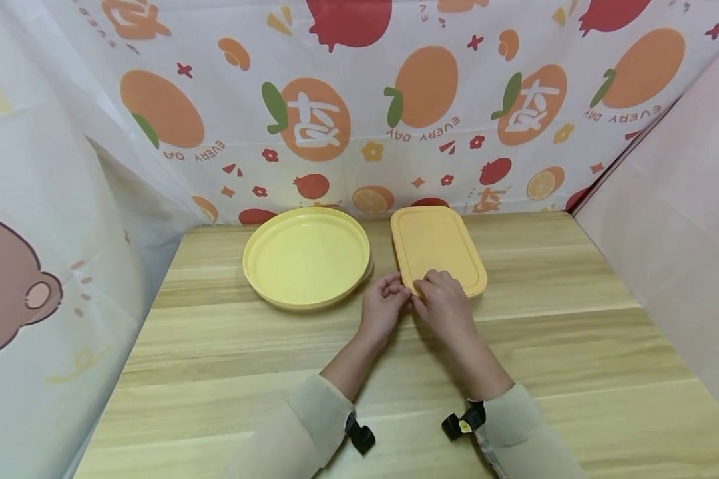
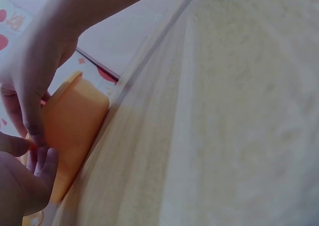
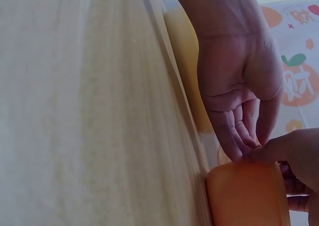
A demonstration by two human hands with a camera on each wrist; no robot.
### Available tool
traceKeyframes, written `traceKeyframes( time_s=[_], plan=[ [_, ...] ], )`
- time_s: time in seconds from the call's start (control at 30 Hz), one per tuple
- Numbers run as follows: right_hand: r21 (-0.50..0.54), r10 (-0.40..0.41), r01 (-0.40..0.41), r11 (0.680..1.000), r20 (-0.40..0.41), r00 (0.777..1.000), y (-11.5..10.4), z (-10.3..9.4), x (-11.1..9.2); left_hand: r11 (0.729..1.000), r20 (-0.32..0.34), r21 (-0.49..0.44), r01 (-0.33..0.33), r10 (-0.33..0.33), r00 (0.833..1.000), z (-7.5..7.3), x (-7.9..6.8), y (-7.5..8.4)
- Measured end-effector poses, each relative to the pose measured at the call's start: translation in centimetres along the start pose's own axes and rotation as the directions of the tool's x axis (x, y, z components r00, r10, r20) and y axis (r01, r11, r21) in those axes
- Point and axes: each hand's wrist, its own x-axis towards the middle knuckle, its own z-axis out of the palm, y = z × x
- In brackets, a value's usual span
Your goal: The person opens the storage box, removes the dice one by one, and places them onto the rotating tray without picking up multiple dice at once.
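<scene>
A rectangular orange container [image 2: 75,121] stands on the table, its lid [image 1: 434,243] flat on top. Both hands meet at the lid's near-left corner. My left hand [image 1: 383,306] pinches that corner between thumb and curled fingers; a bit of orange shows at its fingertips in the left wrist view. My right hand [image 1: 446,306] bends its fingers over the lid's near edge, its thumb close to the left fingertips. From the right wrist view, the left hand [image 3: 239,91] reaches down to the rim beside the right thumb [image 3: 274,148].
Left of the container, a round yellow dish [image 1: 305,259] with a raised rim sits on the wooden table [image 1: 228,386]. A fruit-print cloth [image 1: 365,133] hangs behind the table's back edge. Pale cloths hang along both sides.
</scene>
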Motion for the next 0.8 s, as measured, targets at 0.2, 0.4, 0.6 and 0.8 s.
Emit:
traceKeyframes(
  time_s=[0.2, 0.4, 0.6, 0.8],
  plan=[
    [-0.011, -0.002, 0.001, 1.0, -0.036, 0.999, -0.2, 0.0, 0.1, 1.0, -0.013, -0.008, 0.0, 0.0, 1.0, 0.1, 0.1, 0.3],
    [0.02, 0.047, -0.046, 0.999, -0.063, 0.997, -0.5, -0.5, 0.3, 0.968, -0.025, 0.213, -0.131, 0.14, 0.99, -0.1, 0.2, 0.3],
    [0.028, 0.048, -0.046, 0.999, -0.108, 0.993, -0.4, -2.0, 0.5, 0.757, 0.086, 0.539, -0.37, 0.387, 0.918, -0.3, -0.2, 0.4],
    [0.059, 0.075, -0.061, 0.996, -0.273, 0.959, 0.8, -3.9, 1.0, 0.41, 0.292, 0.715, -0.566, 0.56, 0.775, -0.5, -0.2, 0.2]
  ],
)
